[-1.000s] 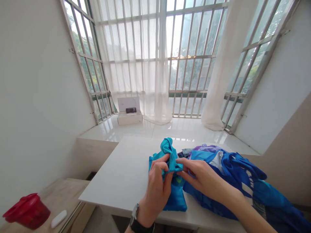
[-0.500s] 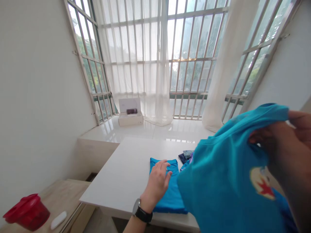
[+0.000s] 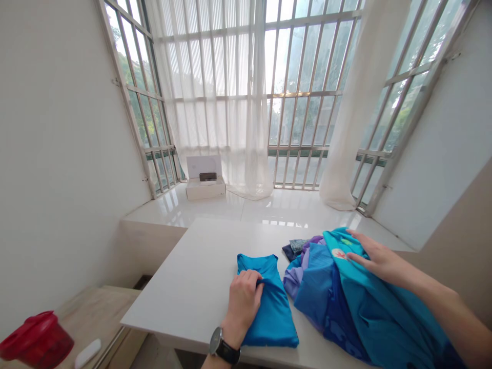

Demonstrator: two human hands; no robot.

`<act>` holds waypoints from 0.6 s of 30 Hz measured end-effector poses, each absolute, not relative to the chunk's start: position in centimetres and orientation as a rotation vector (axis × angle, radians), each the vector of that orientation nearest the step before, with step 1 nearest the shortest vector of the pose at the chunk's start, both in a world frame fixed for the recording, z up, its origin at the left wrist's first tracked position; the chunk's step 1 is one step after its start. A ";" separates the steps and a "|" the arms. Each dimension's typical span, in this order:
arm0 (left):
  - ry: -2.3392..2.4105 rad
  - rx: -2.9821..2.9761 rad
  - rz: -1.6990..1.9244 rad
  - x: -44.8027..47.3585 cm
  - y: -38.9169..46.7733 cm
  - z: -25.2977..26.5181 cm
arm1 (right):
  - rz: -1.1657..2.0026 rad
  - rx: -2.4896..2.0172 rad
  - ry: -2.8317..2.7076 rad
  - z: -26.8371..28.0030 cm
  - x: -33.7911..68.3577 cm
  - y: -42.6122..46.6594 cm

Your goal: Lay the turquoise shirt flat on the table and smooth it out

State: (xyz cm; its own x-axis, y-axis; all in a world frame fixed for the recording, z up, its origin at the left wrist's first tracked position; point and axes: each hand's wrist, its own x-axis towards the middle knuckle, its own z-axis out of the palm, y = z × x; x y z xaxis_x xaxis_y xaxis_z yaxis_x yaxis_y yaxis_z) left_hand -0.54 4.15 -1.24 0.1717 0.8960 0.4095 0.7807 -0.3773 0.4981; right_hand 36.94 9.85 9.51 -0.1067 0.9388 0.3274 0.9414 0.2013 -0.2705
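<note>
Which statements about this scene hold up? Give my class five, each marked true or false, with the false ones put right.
1. The left hand is on the folded blue shirt. True.
2. The watch is on the right wrist. False: the watch is on the left wrist.
3. The red bucket is to the left of the white table. True.
4. The box by the window is shut. False: the box has its lid up.
5. The right hand is on the pile of clothes. True.
</note>
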 end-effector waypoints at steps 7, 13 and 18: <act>1.462 2.098 1.444 -0.4 3.0 1.8 | -0.172 -1.683 -2.154 9.3 33.4 8.1; 1.030 2.100 1.745 1.3 1.0 6.1 | 0.401 -1.192 -2.444 13.5 22.0 0.7; 0.945 2.099 1.866 1.7 0.2 7.2 | 0.271 -1.145 -2.242 14.5 20.0 1.1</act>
State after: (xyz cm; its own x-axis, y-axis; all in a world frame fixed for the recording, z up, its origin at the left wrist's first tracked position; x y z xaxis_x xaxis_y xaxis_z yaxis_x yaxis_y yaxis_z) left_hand 1.68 0.22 7.24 0.0117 0.5600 0.8284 0.3362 -0.7824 0.5242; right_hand 20.01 1.14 14.47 -0.4481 0.7899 0.4188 0.6672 0.6072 -0.4314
